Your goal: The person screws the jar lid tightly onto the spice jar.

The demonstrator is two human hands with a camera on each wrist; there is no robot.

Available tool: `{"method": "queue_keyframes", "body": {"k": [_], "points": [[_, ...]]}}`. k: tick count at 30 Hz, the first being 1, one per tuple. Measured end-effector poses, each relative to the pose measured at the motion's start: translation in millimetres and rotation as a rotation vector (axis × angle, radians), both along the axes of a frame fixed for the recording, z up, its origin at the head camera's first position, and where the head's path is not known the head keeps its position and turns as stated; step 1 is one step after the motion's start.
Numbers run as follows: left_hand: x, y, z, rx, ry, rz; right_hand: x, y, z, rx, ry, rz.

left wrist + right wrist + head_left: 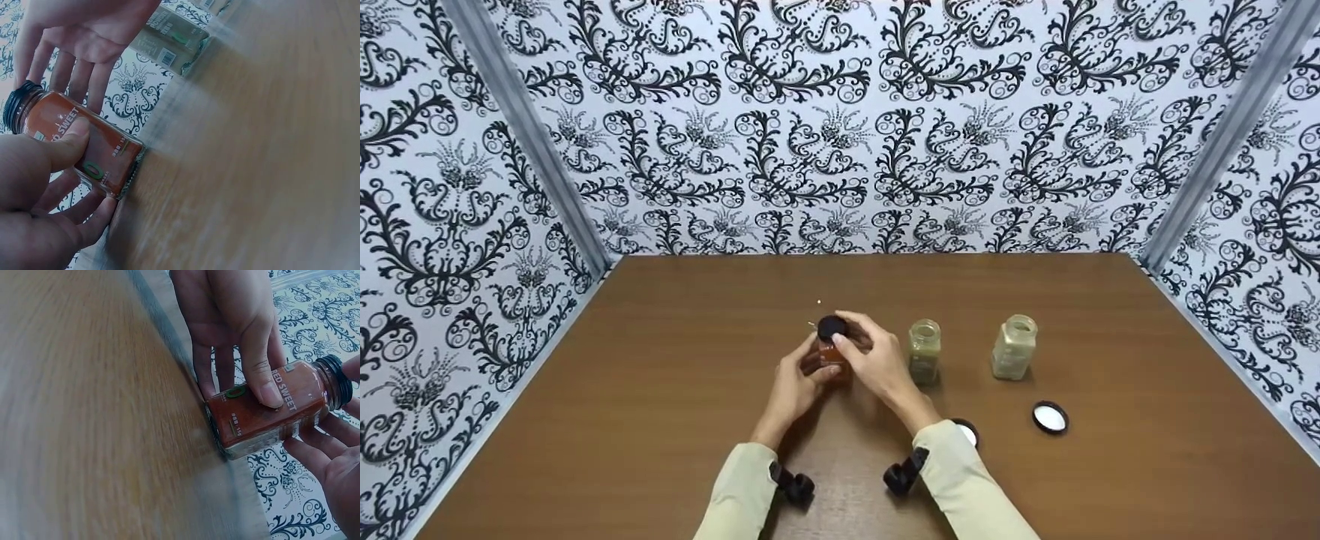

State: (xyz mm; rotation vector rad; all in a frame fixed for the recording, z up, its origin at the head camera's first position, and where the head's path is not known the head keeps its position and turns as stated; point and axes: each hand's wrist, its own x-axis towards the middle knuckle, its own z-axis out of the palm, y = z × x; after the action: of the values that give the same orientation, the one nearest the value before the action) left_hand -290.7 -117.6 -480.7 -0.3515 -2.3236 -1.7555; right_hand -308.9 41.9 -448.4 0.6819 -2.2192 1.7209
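Observation:
My left hand (795, 384) grips a square glass spice jar (90, 140) of red-orange powder around its body, thumb across the label that reads "RED SWEET". At the top of that jar, my right hand (879, 361) pinches its black lid (832, 328) between thumb and fingers. The lid sits on the jar's neck. The jar stands upright, its base (219, 433) at the tabletop. Just right of my right hand is a lidless glass jar (924, 352) with greenish-brown contents. A second lidless jar (1014, 349), paler inside, stands farther right.
A black lid (1051, 418) with a white inside lies upturned at the right. Another such lid (966, 433) is partly hidden by my right sleeve (960, 465). A tiny pale speck (819, 301) lies beyond the held jar. Patterned walls (840, 150) border the brown table (675, 337).

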Motion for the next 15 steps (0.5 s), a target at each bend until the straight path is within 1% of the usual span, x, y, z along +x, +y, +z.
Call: {"method": "queue_keyframes", "body": {"k": [5, 6, 10, 15], "points": [[0.3, 0.1, 1.4, 0.019, -0.027, 0.002, -0.5, -2.7, 0.4, -0.023, -0.042, -0.02], [0.5, -0.2, 1.4, 0.019, -0.025, 0.0, 1.6, -3.8, 3.0, -0.02, -0.049, -0.028], [0.3, -0.4, 0.3, 0.017, -0.024, -0.001, 2.1, -2.6, 3.1, -0.008, -0.065, -0.029], [-0.5, -0.8, -1.5, 0.012, -0.004, -0.005, 1.6, 0.6, 1.6, 0.001, -0.031, 0.0]]}}
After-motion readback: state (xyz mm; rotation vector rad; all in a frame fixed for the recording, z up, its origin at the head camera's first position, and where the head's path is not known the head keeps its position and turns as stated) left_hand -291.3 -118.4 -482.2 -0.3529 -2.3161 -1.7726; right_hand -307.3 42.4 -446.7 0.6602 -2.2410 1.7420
